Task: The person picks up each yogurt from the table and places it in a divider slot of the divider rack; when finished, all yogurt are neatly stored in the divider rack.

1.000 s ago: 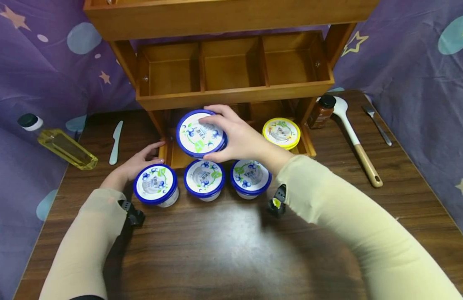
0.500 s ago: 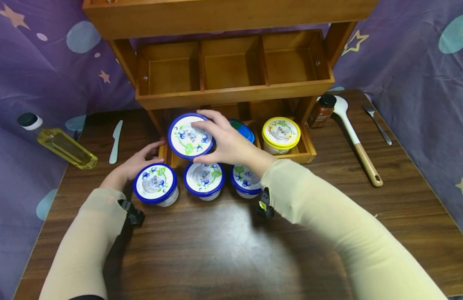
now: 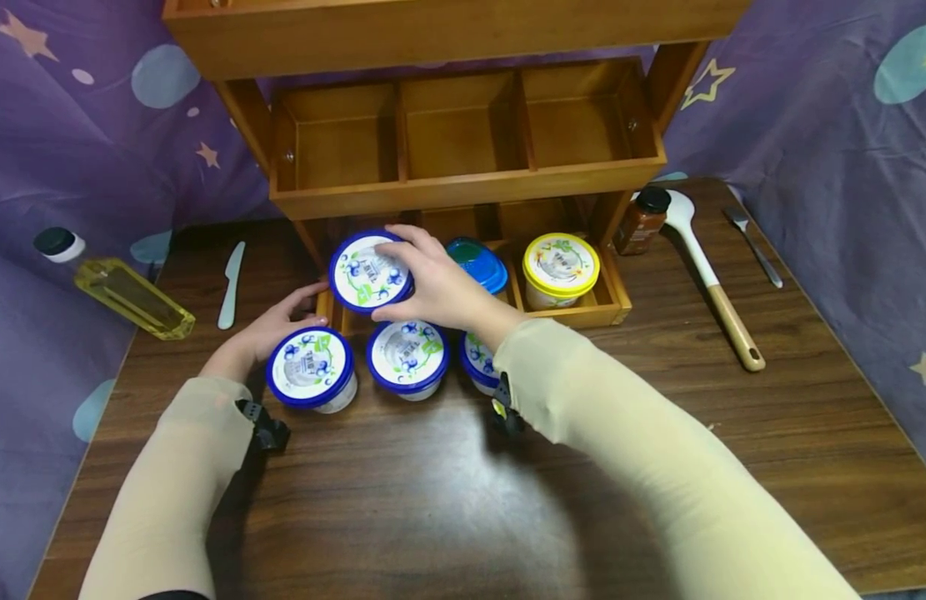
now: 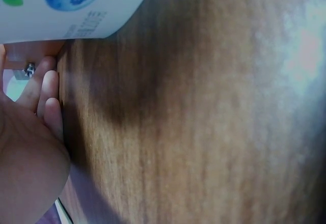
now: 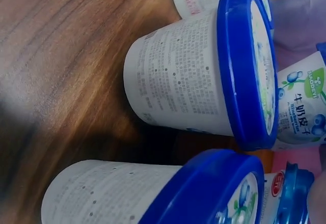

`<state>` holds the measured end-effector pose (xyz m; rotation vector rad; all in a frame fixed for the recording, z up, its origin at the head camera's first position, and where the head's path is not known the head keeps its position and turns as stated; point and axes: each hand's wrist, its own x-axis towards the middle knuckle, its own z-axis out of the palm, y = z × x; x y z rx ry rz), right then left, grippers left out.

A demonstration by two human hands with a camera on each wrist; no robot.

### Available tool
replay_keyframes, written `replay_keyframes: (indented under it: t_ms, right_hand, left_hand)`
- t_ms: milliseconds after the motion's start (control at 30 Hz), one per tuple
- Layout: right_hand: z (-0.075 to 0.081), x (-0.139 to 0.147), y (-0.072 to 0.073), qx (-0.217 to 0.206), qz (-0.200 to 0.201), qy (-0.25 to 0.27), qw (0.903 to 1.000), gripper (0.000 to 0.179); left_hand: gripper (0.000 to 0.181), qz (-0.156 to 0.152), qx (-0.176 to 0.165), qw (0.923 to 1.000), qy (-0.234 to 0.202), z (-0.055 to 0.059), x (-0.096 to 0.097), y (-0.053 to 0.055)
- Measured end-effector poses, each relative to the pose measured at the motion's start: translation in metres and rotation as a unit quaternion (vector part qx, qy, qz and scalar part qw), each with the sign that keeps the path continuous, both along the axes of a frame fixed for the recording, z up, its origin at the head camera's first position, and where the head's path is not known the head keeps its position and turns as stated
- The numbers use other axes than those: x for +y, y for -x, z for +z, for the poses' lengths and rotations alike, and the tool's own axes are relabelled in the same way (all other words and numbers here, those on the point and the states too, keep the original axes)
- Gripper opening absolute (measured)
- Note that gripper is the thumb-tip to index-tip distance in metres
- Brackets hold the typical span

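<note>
At left, the left hand (image 3: pixel 267 331) rests relaxed fingers against the side of the lower wooden tray (image 3: pixel 586 317). Next, over the tray's left compartment, a blue-lidded tub (image 3: pixel 362 275) is gripped by the right hand (image 3: pixel 440 292), thumb and fingers curled about its lid rim — it looks fairly light, firm-walled and perhaps slick, so that rim seems the surest hold. Its side reads "牛奶皮子" above "Blueberries" — the green patch's (image 5: pixel 315 84) lettering stays unclear.

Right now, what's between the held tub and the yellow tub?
The right hand gripping the held tub, then a bright-blue lid and a tray divider, in the head view.
</note>
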<state>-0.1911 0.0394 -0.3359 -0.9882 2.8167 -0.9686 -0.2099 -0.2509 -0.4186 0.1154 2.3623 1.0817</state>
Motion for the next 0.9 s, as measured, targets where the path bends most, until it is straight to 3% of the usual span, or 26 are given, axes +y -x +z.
replay_keyframes:
  t_ms: [267, 533, 900]
  right_hand:
    - [0.004, -0.012, 0.001, -0.021, -0.012, -0.043, 0.9988, 0.08]
    - [0.01, -0.022, 0.003, -0.023, -0.025, -0.043, 0.9985, 0.081]
    - [0.002, -0.043, 0.01, -0.057, -0.047, -0.1, 0.9922, 0.082]
  left_hand:
    - [0.082, 0.008, -0.013, 0.9998, -0.01, -0.001, 0.0, 0.001]
    - [0.084, 0.009, -0.022, 0.9995, -0.019, 0.002, 0.0, 0.001]
    - [0.082, 0.011, -0.019, 0.9994, -0.028, 0.001, 0.001, -0.002]
